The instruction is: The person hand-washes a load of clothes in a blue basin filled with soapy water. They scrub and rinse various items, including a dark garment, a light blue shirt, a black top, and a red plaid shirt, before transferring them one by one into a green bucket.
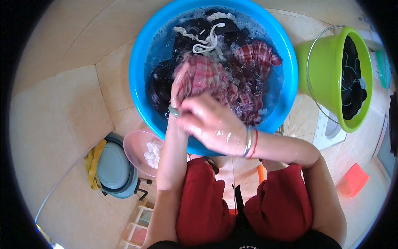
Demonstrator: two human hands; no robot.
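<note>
A large blue basin holds water with foam and soaking clothes. My left hand is closed on a wet red plaid garment, lifted a little out of the water. A green bangle circles that wrist. Across it lies my right hand, fingers curled against the garment's near edge and blurred by motion. The right fingertips are hidden. More plaid cloth spreads to the right in the water. Dark clothes and a white drawstring float at the far side.
Right of the basin stands a green bucket holding dark clothing. A pink basin with white cloth sits at lower left, beside a grey-blue lidded tub with a yellow cloth. An orange container rests on the tiled floor.
</note>
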